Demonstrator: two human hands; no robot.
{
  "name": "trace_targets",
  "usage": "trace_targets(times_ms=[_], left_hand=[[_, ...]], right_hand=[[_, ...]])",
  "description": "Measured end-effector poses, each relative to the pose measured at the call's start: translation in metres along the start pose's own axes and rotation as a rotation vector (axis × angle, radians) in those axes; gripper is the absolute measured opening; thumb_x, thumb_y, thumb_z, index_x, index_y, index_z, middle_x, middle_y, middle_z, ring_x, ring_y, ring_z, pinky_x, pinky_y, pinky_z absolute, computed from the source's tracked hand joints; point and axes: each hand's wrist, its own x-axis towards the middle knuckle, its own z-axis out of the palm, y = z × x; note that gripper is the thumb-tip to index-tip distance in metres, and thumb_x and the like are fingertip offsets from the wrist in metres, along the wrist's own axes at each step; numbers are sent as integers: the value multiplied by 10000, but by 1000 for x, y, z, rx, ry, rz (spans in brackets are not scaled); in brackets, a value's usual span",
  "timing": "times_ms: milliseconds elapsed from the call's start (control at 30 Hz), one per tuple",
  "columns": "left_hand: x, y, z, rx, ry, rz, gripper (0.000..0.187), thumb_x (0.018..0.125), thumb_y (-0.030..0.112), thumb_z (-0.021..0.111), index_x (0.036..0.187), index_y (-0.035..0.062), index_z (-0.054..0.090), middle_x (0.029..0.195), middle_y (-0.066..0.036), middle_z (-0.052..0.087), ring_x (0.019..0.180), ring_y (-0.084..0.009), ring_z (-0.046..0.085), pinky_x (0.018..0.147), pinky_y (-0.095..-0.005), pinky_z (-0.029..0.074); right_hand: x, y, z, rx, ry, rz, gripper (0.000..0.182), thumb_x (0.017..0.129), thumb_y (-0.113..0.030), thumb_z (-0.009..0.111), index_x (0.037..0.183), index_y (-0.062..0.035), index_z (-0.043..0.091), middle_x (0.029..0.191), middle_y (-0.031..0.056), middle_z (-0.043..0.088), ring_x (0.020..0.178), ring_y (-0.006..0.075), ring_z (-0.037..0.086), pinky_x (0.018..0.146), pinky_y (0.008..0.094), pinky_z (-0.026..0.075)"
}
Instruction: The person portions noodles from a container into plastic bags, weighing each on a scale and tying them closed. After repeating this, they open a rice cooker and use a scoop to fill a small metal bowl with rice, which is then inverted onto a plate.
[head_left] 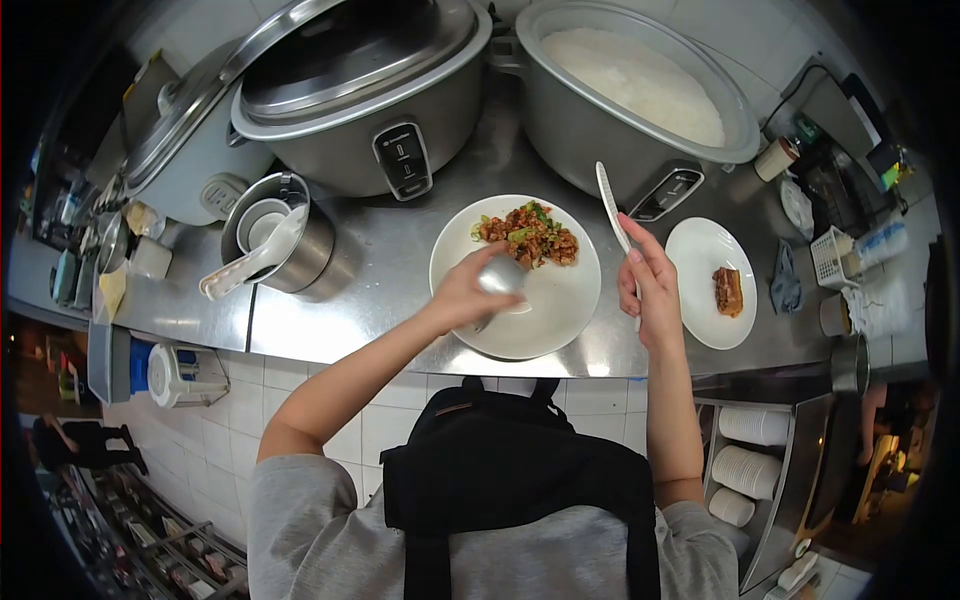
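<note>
Over the left side of a round white plate (530,325), my left hand (470,290) has its fingers wrapped round a small metal bowl (501,275), slightly blurred. Chopped food with green bits (535,235) lies on the plate's upper part. My right hand (652,290), to the right of that plate, grips a white paddle (611,205) that points up and away from me. Beyond it is an open cooker of white rice (635,85). To the right, an oval white plate (705,245) holds a browned piece of food (728,292).
Two lidded cookers (360,100) (190,160) stand at the back left. A metal pot (300,245) with a bowl and a white-handled utensil is at the left. A cloth (786,280) lies right of the oval plate. Stacked dishes (748,470) sit below the counter; people are at both edges.
</note>
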Motion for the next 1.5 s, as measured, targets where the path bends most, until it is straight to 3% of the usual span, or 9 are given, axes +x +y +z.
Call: trace_targets(times_ms=[133, 233, 367, 600, 833, 1000, 1133, 1200, 1500], left_hand=[[-8, -10, 40, 946, -94, 378, 892, 569, 282, 752, 1326, 132, 305, 1369, -161, 239, 1290, -339, 238, 982, -603, 231], [-12, 4, 18, 820, -10, 461, 752, 602, 294, 738, 1247, 104, 399, 1282, -129, 377, 1241, -301, 316, 972, -585, 246], [-31, -21, -13, 792, -67, 438, 552, 662, 282, 697, 1143, 102, 496, 1169, -87, 471, 1150, -259, 400, 987, -538, 243], [-24, -42, -9, 804, 25, 582, 417, 687, 222, 625, 1082, 97, 585, 1106, -51, 537, 1067, -242, 458, 965, -463, 317], [-20, -44, -26, 652, -129, 534, 440, 681, 158, 632, 1104, 54, 567, 1153, -90, 535, 1122, -287, 442, 961, -427, 331], [-38, 12, -156, 819, 407, 560, 564, 683, 109, 669, 1216, 86, 488, 1254, -124, 469, 1188, -296, 407, 977, -397, 339], [-73, -22, -302, 956, 818, 62, 353, 738, 116, 653, 1080, 68, 580, 1065, -156, 585, 978, -308, 559, 829, -385, 454], [-83, -45, -344, 1000, 709, -261, 339, 712, 99, 628, 1046, 55, 601, 965, -170, 617, 928, -328, 579, 798, -405, 464], [-40, -116, -353, 1470, 299, -231, 194, 686, 40, 610, 878, 29, 589, 913, -154, 628, 882, -297, 616, 757, -378, 505]], right_hand=[[-15, 26, 0, -195, 91, -59, 341, 899, -147, 495, 1230, -63, 493, 633, -25, 492, 415, 11, 335, 356, 187, 256], [-21, 71, 0, -482, 65, 46, 288, 814, -78, 572, 1097, -26, 569, 720, 45, 577, 494, 110, 502, 451, 249, 405], [-24, 97, 37, -819, -231, -642, 305, 671, 7, 563, 974, 18, 596, 974, 132, 586, 965, 288, 551, 838, 357, 439], [-8, 113, 60, -1022, -308, -798, 270, 705, 6, 510, 962, 17, 591, 981, 123, 570, 959, 268, 542, 881, 398, 423], [5, 87, 70, -1350, -522, -466, 287, 711, 7, 496, 970, -38, 609, 962, 109, 607, 969, 233, 564, 1001, 529, 279], [22, 55, 63, -943, -287, -637, 284, 765, -49, 522, 1037, -15, 595, 1058, 131, 598, 1051, 258, 541, 957, 396, 353], [25, 44, 49, -851, 22, -642, 269, 793, -70, 519, 1040, 6, 595, 1050, 121, 576, 959, 235, 553, 816, 307, 425], [23, 50, 42, -830, 75, -597, 263, 796, -54, 506, 1033, 20, 592, 1004, 106, 558, 872, 213, 551, 732, 268, 430], [8, 47, 55, -805, 95, -602, 248, 778, -38, 501, 999, 41, 582, 979, 133, 543, 876, 234, 554, 755, 282, 425]])
